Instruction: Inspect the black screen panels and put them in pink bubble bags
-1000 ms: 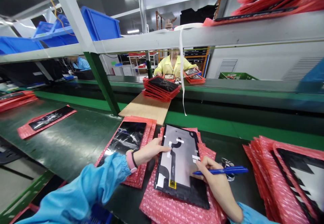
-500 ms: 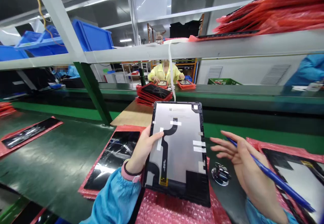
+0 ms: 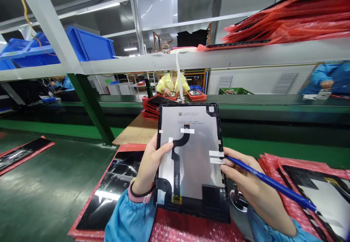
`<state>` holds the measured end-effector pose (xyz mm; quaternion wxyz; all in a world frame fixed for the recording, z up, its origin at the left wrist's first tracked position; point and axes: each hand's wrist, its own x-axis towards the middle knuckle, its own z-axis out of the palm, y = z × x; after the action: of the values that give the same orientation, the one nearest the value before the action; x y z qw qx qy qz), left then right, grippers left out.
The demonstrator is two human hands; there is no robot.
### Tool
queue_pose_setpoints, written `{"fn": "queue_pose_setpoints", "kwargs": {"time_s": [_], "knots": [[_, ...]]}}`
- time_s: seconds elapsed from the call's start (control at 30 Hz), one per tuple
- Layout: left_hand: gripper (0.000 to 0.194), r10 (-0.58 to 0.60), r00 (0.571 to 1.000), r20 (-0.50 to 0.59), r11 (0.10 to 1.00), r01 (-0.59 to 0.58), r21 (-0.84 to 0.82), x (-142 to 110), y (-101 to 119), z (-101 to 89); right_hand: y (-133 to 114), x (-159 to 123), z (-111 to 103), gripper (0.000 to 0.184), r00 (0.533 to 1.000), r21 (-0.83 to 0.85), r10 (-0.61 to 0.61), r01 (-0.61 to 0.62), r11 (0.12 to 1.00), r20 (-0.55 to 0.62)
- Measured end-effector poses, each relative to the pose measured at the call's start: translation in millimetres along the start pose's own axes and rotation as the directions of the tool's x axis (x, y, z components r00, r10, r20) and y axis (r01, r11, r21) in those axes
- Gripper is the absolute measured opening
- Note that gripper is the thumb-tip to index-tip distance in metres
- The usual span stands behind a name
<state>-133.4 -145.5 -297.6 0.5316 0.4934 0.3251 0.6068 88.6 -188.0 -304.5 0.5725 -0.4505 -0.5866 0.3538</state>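
My left hand [image 3: 153, 163] grips the left edge of a tablet screen assembly [image 3: 195, 169], thumb on its silver back. A black ribbon cable [image 3: 177, 169] and several white tape strips lie on that back, inside a black frame. My right hand [image 3: 250, 187] holds a long blue pen-like tool [image 3: 273, 184] between its fingers. Its fingertips touch the assembly's right edge, beside two white tape strips [image 3: 216, 157]. The assembly is tilted up towards me above red bubble wrap [image 3: 188, 227]. Partly hidden behind my right wrist is a shiny round metal object [image 3: 238, 200].
Left of me, a glossy black screen [image 3: 109, 194] lies on red wrap; at right sits another opened screen assembly [image 3: 317, 191]. Red-wrapped screens [image 3: 150, 107] are stacked ahead. A shelf beam [image 3: 153, 62] and green post [image 3: 91, 107] stand in front. A person in yellow [image 3: 172, 83] works opposite.
My right hand has moved left, from apart in the air to the assembly's right edge, still with the blue tool. The view has shifted slightly; my left hand keeps its grip.
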Motion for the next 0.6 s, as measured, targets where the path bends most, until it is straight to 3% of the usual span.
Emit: {"fn": "queue_pose_setpoints", "kwargs": {"time_s": [0.17,0.37,0.47,0.53,0.57,0.6], "knots": [[0.036,0.006,1.000,-0.010,1.000,-0.005,0.020,1,-4,-0.8,1,7,7,0.016,0.999,-0.105,0.046,-0.043,0.994,0.021],[0.019,0.088,0.996,-0.034,0.985,-0.082,0.149,3,-8,-3.0,3,9,9,0.020,0.993,-0.103,0.105,-0.109,0.989,-0.052],[0.018,0.247,0.969,0.026,0.901,-0.240,0.362,0,-9,-3.0,7,10,9,0.047,0.987,0.048,0.120,-0.116,0.992,-0.105],[0.010,0.408,0.887,0.216,0.728,-0.459,0.510,-1,-11,-2.8,7,10,10,0.058,0.983,0.237,0.135,-0.103,0.966,-0.122],[0.019,0.485,0.800,0.352,0.594,-0.597,0.539,0,-13,-2.8,7,10,12,0.058,0.985,0.341,0.149,-0.110,0.934,-0.090],[0.033,0.542,0.688,0.482,0.445,-0.722,0.529,1,-16,-2.9,6,9,13,0.054,0.986,0.431,0.162,-0.134,0.892,-0.031]]}}
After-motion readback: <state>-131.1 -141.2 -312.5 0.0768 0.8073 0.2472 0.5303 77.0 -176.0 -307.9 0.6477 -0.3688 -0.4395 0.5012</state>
